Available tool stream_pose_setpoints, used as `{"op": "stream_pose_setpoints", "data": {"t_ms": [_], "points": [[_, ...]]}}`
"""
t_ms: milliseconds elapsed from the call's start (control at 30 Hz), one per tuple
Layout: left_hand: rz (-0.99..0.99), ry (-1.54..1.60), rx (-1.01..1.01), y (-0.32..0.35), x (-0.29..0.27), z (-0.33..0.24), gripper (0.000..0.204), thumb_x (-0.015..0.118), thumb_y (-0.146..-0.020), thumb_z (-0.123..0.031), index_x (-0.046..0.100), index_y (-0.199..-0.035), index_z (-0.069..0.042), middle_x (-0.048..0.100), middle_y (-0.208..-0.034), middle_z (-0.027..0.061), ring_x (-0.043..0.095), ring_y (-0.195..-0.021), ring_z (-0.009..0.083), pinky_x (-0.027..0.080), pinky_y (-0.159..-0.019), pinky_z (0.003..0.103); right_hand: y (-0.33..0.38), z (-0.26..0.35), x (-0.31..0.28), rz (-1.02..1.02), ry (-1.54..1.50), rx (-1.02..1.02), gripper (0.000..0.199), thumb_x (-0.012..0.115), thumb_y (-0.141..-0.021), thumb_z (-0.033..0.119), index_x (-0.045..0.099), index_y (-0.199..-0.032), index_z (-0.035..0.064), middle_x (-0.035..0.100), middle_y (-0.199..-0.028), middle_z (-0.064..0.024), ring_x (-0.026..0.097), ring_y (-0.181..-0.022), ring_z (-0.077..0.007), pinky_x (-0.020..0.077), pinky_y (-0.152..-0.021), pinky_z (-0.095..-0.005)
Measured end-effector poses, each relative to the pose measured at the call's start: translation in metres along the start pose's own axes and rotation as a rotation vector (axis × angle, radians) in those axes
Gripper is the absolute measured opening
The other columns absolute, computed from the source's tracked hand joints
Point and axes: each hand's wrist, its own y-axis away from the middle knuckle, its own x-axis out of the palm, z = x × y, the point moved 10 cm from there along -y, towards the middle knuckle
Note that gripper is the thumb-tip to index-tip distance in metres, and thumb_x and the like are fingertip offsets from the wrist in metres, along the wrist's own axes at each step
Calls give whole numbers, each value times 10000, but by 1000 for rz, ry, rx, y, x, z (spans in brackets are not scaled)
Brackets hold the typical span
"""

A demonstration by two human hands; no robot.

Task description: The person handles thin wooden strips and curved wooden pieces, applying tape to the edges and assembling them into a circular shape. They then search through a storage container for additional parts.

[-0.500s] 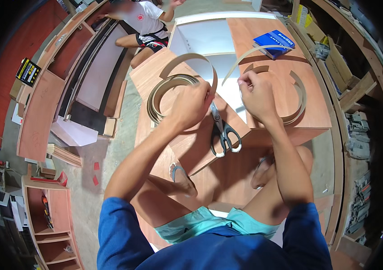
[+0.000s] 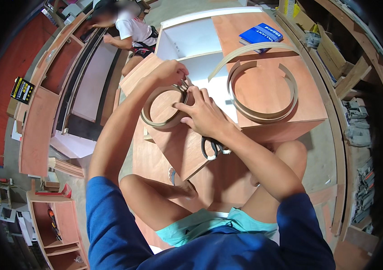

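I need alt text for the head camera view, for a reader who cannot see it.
Seen from above, a seated person's left hand and right hand press on a coiled strip lying on a wooden board. Scissors lie under the right wrist, a larger open ring rests on a cabinet, and another person works behind.

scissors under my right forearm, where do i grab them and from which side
Take the scissors by the black handle loops, the only part showing; the blades are hidden under the right hand. The loops lie flat on the wooden panel near its lower edge, facing you, so come from the near side, probably once that forearm lifts.
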Motion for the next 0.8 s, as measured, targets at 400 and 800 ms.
{"op": "stream_pose_setpoints", "data": {"t_ms": [400, 800], "points": [[-263, -469, 78, 33, -34, 83, 177, 696, -909, -203, 785, -926, -51, 752, -858, 177, 708, -817, 363, 543, -788, 441, 5, -4, 24, 94, -7, -27, 574, 834, -820, 294, 661, -1344, 138, 474, -1444, -228, 390, -1412, -444, 435, -1107, -586], [-459, 43, -401, 154, -27, 201, 484, 594, -1037, -442, 769, -966, 3, 702, -747, 196, 691, -734, 175, 520, -702, 396, -3, 2, 45, 133, -14, -78, 644, 729, -919, 406, 559, -1442, 72, 568, -1387, -199, 516, -1320, -369, 328, -1173, -569]]}}
